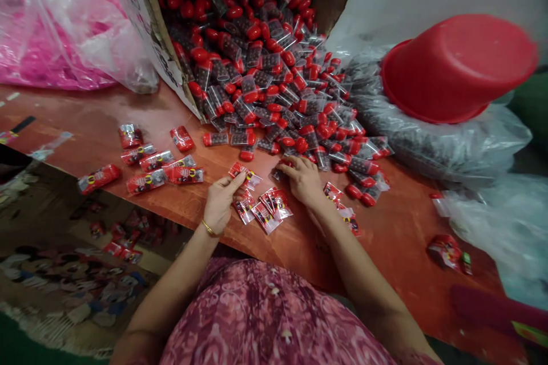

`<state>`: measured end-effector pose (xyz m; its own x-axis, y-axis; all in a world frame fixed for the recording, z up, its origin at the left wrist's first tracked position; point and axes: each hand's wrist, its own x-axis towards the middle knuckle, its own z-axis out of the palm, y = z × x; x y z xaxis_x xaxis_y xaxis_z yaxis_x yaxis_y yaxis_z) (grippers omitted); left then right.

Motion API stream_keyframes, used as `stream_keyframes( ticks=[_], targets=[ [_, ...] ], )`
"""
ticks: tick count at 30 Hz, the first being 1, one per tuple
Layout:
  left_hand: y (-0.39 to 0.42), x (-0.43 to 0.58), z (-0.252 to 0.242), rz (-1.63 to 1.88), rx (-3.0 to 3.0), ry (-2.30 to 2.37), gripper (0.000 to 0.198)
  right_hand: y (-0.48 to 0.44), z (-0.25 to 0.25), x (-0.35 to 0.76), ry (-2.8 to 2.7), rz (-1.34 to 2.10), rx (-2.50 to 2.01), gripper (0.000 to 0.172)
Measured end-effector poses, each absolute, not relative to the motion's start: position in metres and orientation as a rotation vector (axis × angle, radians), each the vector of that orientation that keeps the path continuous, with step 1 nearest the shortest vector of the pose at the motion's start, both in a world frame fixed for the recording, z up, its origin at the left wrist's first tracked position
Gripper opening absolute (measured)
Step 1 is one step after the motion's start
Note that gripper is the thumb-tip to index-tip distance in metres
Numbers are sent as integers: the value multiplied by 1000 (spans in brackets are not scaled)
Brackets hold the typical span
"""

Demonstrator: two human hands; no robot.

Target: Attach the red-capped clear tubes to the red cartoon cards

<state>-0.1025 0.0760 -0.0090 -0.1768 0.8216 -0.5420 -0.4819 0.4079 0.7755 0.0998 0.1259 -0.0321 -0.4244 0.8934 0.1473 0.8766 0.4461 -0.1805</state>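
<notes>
Between the thumb and fingers of my left hand is a small red printed plastic sleeve, its clear end pointing right. My right hand is closed on a small clear tube with dark contents; the fingers hide most of it. Flat on the table below my hands lie several more red printed sleeves. A second group of sleeves is partly behind my right forearm. Just beyond my hands spreads a large heap of red-capped clear tubes. Left of my left hand lie several tubes wrapped in printed sleeves.
A tipped cardboard box holds the back of the heap. At right, a red tub rests upside down on a filled plastic bag. Pink-filled bags stand at left. Wrapped tubes lie below the table's front edge.
</notes>
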Motion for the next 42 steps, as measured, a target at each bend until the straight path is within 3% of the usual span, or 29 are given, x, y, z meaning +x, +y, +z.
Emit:
stream_keyframes(
  ticks=[5,10,22,28,32,42],
  targets=[
    [79,-90,-7,1172,282,1248,38,95,-22,121,-1969,169,-2023,37],
    [83,-77,1,1180,238,1200,33,94,-8,84,-1769,268,-2548,63],
    [79,-70,4,1076,169,1085,29,86,-28,111,-2144,76,-2109,40],
    [76,-64,2,1071,229,1074,31,63,-3,120,-1597,714,-1651,32],
    [74,-62,1,1084,341,1097,40,41,14,107,-1250,1161,-1436,37],
    [68,-62,0,1080,551,1021,37,44,6,94,-1070,1548,-1328,40]
  ],
)
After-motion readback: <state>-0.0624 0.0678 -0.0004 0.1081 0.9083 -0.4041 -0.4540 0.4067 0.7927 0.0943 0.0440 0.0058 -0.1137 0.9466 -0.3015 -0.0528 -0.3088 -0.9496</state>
